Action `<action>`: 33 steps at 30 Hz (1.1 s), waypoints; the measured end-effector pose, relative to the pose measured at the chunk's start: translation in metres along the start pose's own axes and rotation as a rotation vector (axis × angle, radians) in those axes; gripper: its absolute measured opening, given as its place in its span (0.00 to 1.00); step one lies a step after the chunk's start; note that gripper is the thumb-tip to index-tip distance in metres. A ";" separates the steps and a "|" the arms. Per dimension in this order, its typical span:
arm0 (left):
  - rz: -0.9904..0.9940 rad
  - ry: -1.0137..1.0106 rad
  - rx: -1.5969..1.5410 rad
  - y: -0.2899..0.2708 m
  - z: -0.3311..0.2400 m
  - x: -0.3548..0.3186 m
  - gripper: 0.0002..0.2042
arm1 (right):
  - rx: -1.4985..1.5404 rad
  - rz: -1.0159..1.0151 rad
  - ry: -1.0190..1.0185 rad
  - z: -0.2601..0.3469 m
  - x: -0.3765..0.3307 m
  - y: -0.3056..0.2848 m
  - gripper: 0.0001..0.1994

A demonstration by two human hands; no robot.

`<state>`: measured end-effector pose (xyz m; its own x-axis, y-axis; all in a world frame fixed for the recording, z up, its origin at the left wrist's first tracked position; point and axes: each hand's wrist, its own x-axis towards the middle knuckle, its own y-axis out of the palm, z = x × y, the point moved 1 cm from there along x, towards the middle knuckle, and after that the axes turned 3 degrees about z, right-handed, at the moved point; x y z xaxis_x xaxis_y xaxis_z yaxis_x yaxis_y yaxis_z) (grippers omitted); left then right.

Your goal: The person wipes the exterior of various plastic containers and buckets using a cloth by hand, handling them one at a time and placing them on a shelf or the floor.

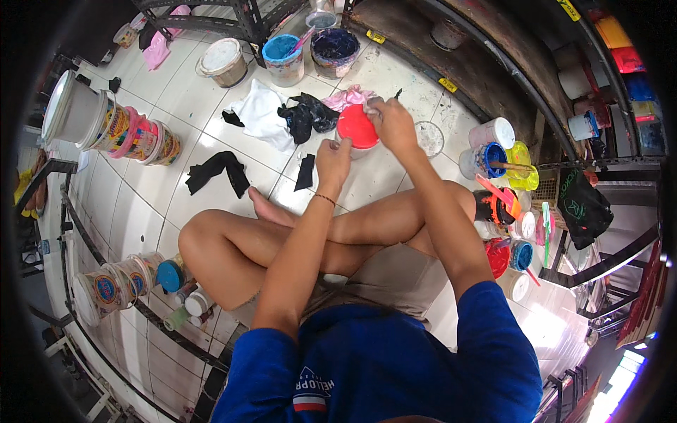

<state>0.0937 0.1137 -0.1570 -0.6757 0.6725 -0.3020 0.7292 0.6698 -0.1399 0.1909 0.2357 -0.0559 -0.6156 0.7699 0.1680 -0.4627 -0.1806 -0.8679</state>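
A small round tub of bright red paint (356, 123) stands on the tiled floor in front of my crossed legs. My left hand (333, 162) is closed on its near left rim. My right hand (392, 125) is closed at the tub's far right edge, its fingertips pinched together; what they hold, if anything, is too small to make out. A pink cloth (349, 97) lies just behind the tub. To the right lies a round clear lid (429, 138). Crumpled black plastic (307, 116) and a white cloth (261, 116) lie to the left.
Behind stand a white-lidded bucket (222, 62), a blue paint bucket (283, 60) and a dark paint bucket (334, 53). Stacked tubs (116, 127) lie left. Black cloth strips (218, 173) are on the floor. Several paint pots, including a blue one (482, 161), crowd my right beside the shelving (486, 77).
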 end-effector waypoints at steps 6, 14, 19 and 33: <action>-0.100 0.110 0.196 -0.023 -0.040 0.008 0.21 | 0.286 0.199 0.033 -0.011 -0.041 -0.007 0.12; 0.087 0.111 0.272 -0.036 -0.038 0.009 0.24 | 0.103 -0.176 0.030 0.004 -0.066 0.009 0.12; 0.197 0.063 0.273 -0.046 -0.038 0.026 0.28 | 0.423 -0.014 0.258 -0.011 -0.068 -0.001 0.12; 0.248 0.497 0.332 -0.038 -0.015 -0.007 0.38 | 1.137 0.184 0.589 -0.046 -0.031 0.039 0.16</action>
<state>0.0693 0.0882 -0.1357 -0.3947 0.9135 0.0986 0.8108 0.3967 -0.4303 0.2207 0.2331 -0.1166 -0.4907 0.7778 -0.3927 -0.8601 -0.5046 0.0753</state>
